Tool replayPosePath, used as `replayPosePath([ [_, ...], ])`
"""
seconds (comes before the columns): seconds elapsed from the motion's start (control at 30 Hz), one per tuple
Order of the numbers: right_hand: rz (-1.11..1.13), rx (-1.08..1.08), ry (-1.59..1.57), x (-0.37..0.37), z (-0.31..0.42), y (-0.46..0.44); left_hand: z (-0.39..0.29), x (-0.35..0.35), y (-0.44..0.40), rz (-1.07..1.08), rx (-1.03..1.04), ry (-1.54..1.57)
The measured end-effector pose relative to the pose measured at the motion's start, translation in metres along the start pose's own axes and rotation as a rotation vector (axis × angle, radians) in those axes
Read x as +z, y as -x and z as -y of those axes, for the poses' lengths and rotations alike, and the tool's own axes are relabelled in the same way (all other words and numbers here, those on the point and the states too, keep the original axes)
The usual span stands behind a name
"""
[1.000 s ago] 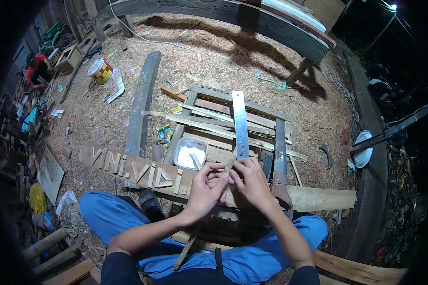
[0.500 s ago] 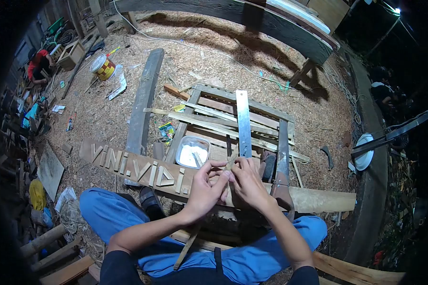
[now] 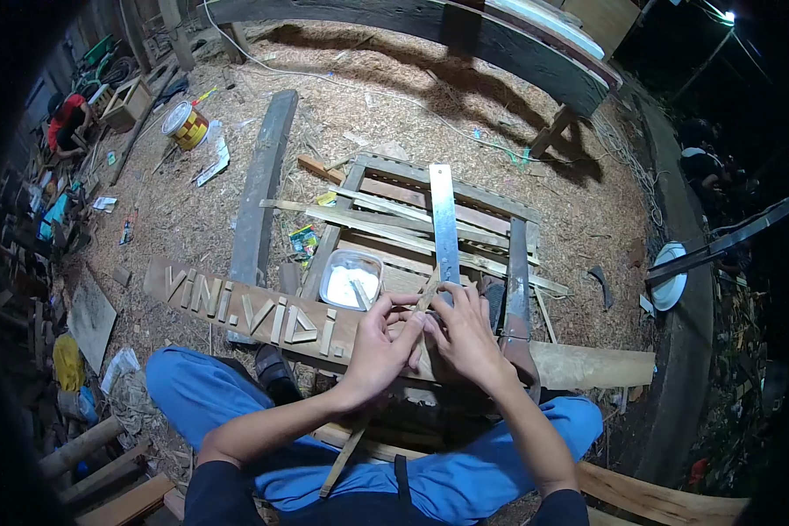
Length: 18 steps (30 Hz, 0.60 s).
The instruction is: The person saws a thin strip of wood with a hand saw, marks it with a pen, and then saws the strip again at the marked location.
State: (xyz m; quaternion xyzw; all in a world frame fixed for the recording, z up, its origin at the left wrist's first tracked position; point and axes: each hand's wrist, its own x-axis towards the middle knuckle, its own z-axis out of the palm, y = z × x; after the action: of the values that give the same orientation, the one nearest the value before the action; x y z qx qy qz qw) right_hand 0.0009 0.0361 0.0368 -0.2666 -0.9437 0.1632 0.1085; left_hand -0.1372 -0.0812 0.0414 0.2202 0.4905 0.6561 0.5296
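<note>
My left hand [image 3: 384, 344] is closed, its fingers pinching a thin wooden strip [image 3: 429, 291] that sticks up between my hands. My right hand [image 3: 466, 340] meets it there, fingertips curled in on the same strip; the lower part is hidden by my fingers. Beneath them lies a long curved wooden board [image 3: 587, 368]. On its left part, small wooden pieces [image 3: 276, 321] form raised letters that read "VINI.VIDI". Just beyond my hands, a steel ruler [image 3: 444, 219] rests lengthwise. A plastic tub [image 3: 351, 270] of white paste, with a stick-like tool in it, stands beside my left hand.
A slatted wooden frame [image 3: 526, 263] bears several loose strips [image 3: 394, 230]. To the left lies a thick beam [image 3: 267, 175]. A paint bucket [image 3: 187, 127] sits on the shavings-covered ground. Another person [image 3: 68, 123] crouches far left. A heavy bench [image 3: 368, 12] crosses the back.
The view has shifted very slightly. Both hands stay together at the strip, with the right fingers moved a little.
</note>
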Motion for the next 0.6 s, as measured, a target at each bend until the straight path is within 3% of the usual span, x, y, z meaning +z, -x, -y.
replayPosePath([
  [0.17, -0.069, 0.068, 0.016, -0.021, 0.002, 0.021, 0.001, 0.014, 0.003, 0.042, -0.002, -0.001],
  [0.33, -0.142, 0.364, 0.083, -0.047, 0.009, 0.065, 0.001, 0.025, 0.005, 0.108, -0.046, -0.098],
  [0.4, -0.221, 0.367, 0.145, -0.041, 0.009, 0.088, 0.000, 0.029, 0.005, 0.136, -0.024, -0.127],
  [0.5, -0.243, 0.579, 0.054, -0.030, 0.022, 0.109, -0.011, 0.036, 0.012, 0.165, -0.069, -0.181],
  [0.6, -0.374, 0.566, 0.090, -0.015, 0.022, 0.115, -0.018, 0.038, 0.020, 0.203, -0.022, -0.278],
])
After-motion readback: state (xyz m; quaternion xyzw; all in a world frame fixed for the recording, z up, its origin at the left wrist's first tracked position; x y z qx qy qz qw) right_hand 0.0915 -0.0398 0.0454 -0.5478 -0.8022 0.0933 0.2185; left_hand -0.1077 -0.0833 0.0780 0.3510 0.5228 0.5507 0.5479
